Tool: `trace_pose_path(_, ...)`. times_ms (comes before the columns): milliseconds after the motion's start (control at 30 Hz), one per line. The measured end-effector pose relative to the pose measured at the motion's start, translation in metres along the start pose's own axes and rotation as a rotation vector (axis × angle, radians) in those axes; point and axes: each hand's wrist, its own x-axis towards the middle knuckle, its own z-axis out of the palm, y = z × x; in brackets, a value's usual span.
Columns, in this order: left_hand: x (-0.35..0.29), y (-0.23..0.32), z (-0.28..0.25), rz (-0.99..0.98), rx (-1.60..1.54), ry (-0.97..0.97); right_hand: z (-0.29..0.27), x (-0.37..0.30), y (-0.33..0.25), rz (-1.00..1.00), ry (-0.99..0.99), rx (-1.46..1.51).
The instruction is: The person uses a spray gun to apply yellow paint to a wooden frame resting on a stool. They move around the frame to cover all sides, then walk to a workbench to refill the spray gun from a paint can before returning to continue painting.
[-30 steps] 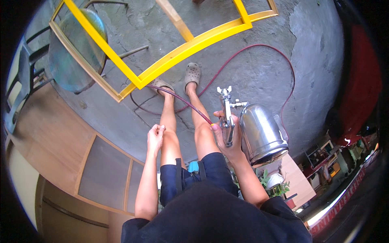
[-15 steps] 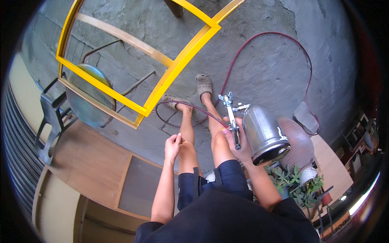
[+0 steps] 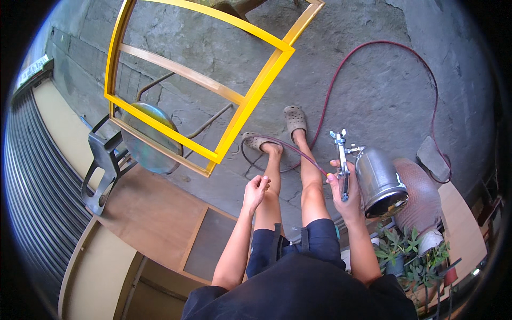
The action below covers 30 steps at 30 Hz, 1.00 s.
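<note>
My right hand (image 3: 345,186) is wrapped round the handle of a spray gun (image 3: 342,160), held out to the right of my knees. A shiny metal paint cup (image 3: 380,178) is joined to the gun's right side. From the handle a dark red air hose (image 3: 298,145) runs off leftward. My left hand (image 3: 256,191) hovers above my left leg with its fingers curled in, and no object shows in it. Ahead and to the left stands a wooden frame painted yellow (image 3: 256,103), with a paler bare-wood crossbar (image 3: 184,73) behind it. Neither hand touches the frame.
The hose loops over the grey concrete floor (image 3: 373,90), past my feet. Behind the frame is a round-topped metal stool (image 3: 152,144), with a grey plastic chair (image 3: 104,165) beside it. Wooden panels (image 3: 144,197) lie at left. Potted plants (image 3: 410,256) stand at right.
The view has swung left, so the frame, floor things and my legs appear further right. My right hand keeps its hold on the spray gun; my left hand stays curled.
</note>
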Motion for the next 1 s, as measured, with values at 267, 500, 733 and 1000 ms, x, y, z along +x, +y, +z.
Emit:
trace_pose_path(267, -0.003, 0.004, 0.006, 0.000, -0.038, -0.042, 0.010, -0.013, 0.011, -0.132, 0.037, -0.174)
trace_pose_path(500, -0.005, 0.007, 0.002, 0.050, -0.027, -0.069, 0.014, -0.007, -0.018, -0.222, 0.080, -0.147)
trace_pose_path(733, -0.019, 0.011, -0.032, 0.036, 0.042, 0.031, -0.024, 0.060, 0.006, -0.272, 0.179, -0.134)
trace_pose_path(1000, -0.005, 0.038, -0.006, -0.105, 0.140, 0.118, -0.086, 0.172, 0.001, -0.226, 0.208, -0.070)
